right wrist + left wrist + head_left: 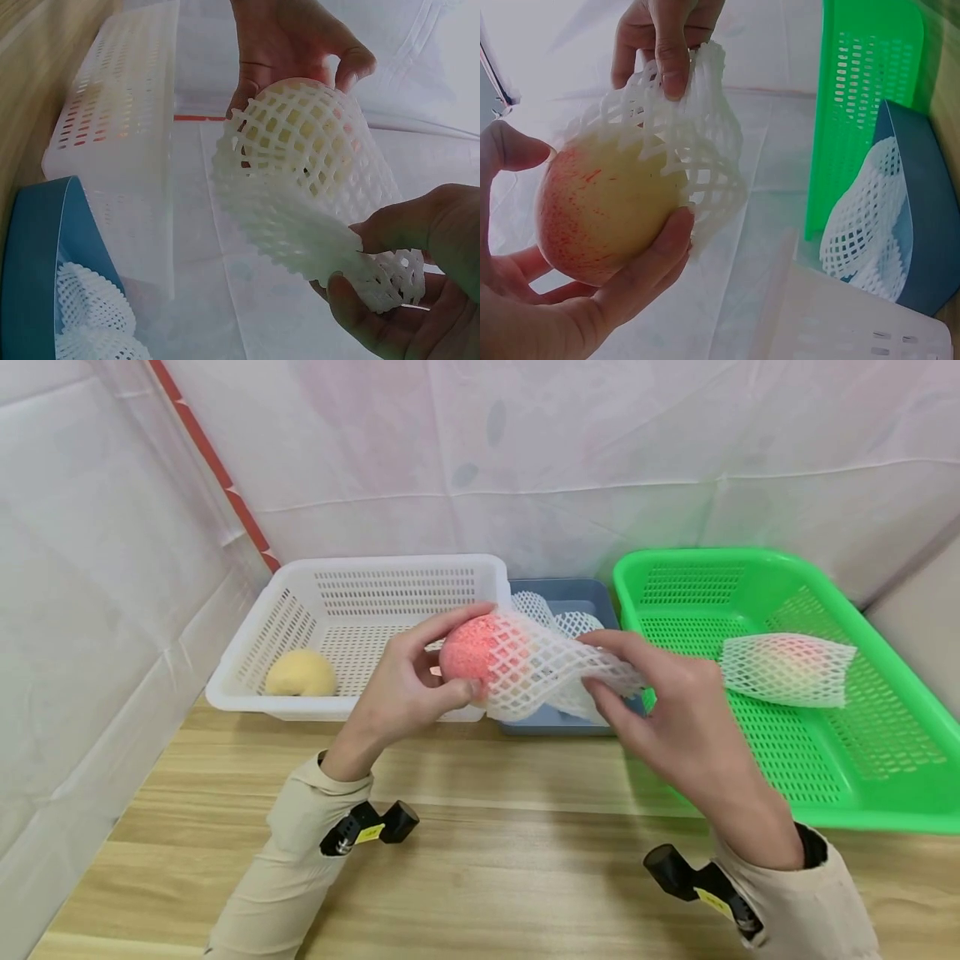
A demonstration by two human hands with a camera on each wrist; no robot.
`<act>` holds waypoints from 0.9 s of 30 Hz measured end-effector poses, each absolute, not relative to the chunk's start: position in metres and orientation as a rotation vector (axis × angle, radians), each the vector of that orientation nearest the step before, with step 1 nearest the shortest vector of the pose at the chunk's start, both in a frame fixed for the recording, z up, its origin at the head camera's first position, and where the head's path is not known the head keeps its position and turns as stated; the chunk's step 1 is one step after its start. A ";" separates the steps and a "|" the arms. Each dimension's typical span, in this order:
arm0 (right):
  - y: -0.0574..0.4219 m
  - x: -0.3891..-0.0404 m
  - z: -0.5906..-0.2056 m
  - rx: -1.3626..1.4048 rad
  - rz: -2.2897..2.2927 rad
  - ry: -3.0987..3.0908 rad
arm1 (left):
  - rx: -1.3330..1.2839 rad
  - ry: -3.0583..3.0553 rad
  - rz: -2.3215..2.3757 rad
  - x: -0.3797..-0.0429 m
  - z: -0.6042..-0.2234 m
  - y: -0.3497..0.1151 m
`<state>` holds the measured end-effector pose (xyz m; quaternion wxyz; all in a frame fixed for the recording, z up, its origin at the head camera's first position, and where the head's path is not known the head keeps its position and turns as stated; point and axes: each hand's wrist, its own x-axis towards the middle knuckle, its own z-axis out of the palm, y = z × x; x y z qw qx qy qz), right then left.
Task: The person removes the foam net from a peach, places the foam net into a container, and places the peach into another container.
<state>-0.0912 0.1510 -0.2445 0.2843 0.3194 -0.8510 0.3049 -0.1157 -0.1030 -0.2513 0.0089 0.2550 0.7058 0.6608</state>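
A pink-and-yellow peach (467, 652) is held in my left hand (412, 681), fingers and thumb curled round its bare end. White foam netting (525, 664) covers the peach's other end, its edge lying partway over the fruit. My right hand (678, 718) pinches the narrowed far end of this netting between thumb and fingers. In the left wrist view the peach (604, 210) shows red speckles on a pale yellow skin. The right wrist view has the netting (300, 180) stretched over the fruit and gathered at the right hand (420, 277).
At the left, a white basket (345, 706) contains a yellow peach (301, 674). Behind the hands, a blue-grey tray (555, 724) holds more foam nets (577, 624). A green basket (795, 777) on the right holds a netted peach (787, 668). All stand on a wooden table (480, 860).
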 end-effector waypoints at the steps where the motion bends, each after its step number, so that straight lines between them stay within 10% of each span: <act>1: 0.151 -0.091 -0.244 0.850 0.816 -2.277 | 0.796 2.208 2.067 -0.116 -0.251 -0.103; 27: 0.155 -0.090 -0.244 0.797 0.824 -2.303 | 0.777 2.229 2.061 -0.117 -0.249 -0.107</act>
